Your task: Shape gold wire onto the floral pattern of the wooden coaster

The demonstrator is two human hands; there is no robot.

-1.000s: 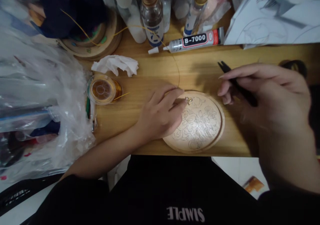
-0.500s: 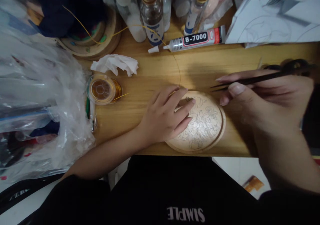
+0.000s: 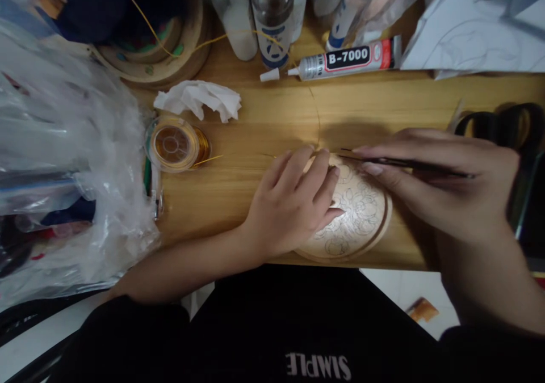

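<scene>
A round pale piece (image 3: 360, 213) with a flower pattern drawn in thin dark lines and a wooden rim lies at the table's front edge. My left hand (image 3: 293, 201) rests over its left part, fingers apart and bent a little. A thin golden thread (image 3: 317, 116) runs down to the fingertips of that hand; whether they press on it is hidden. Dark tweezers (image 3: 395, 162) are pinched in my right hand (image 3: 447, 179), which is closed around them. Their tips are over the far edge of the round piece, close to my left fingers.
A spool of golden thread (image 3: 204, 144) and a crumpled tissue (image 3: 200, 98) lie to the left, beside plastic bags (image 3: 114, 173). Behind stand several bottles (image 3: 272, 20), with a B-7000 glue tube (image 3: 349, 59) before them. Black-handled scissors (image 3: 498, 123) lie right; drawn paper (image 3: 464, 37) is back right.
My right hand has brought the tweezers left and down to the round piece's far edge. My left hand has shifted slightly right, its fingers closer together. The camera view has tilted a little.
</scene>
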